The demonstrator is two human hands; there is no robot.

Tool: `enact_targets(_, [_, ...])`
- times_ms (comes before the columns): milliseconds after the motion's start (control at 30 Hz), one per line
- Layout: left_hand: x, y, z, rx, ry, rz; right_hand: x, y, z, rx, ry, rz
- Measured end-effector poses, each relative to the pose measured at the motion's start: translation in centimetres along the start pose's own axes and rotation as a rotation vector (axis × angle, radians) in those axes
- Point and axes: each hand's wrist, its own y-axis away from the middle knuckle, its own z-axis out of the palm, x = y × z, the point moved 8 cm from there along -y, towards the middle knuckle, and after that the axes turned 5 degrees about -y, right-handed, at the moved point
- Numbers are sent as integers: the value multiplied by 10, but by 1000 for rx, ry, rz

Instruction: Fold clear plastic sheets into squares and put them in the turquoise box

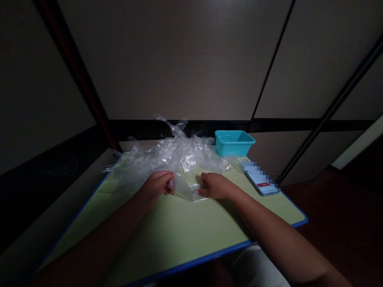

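A clear plastic bag (186, 191) lies stretched between my hands, low over the table. My left hand (158, 182) is closed, pinching the bag's gathered left end between thumb and fingers. On the other side, my right hand (214, 185) rests at the bag's right part with thumb and fingers apart, the fingertips touching or just above the film. Behind both hands spreads a loose heap of crumpled clear plastic bags (167, 153), covering the back of the table. Where one bag ends and another begins in the heap is hard to make out.
A turquoise plastic basket (235, 149) stands at the table's back right corner. In front of it a phone (263, 185) lies near the right edge. The pale green table (179, 235) has a blue rim. Cabinet panels (179, 59) rise directly behind it.
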Motion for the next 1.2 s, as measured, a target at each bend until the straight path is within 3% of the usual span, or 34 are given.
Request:
enact_targets(267, [0,-3,-7,64,8,26,-6,0,1,-27,-177,-50])
enact_targets(533, [1,1,-6,99,-23,2,-25,6,2,-80,-272,-207])
enact_targets(767, [4,6,-3,110,13,6,-27,5,-1,-31,-333,-272])
enact_targets(1000, [6,7,0,96,62,7,-51,17,-14,-5,-392,-539])
enact_targets(1200, [5,8,5,33,162,-36,-60,20,-11,-88,-438,-660])
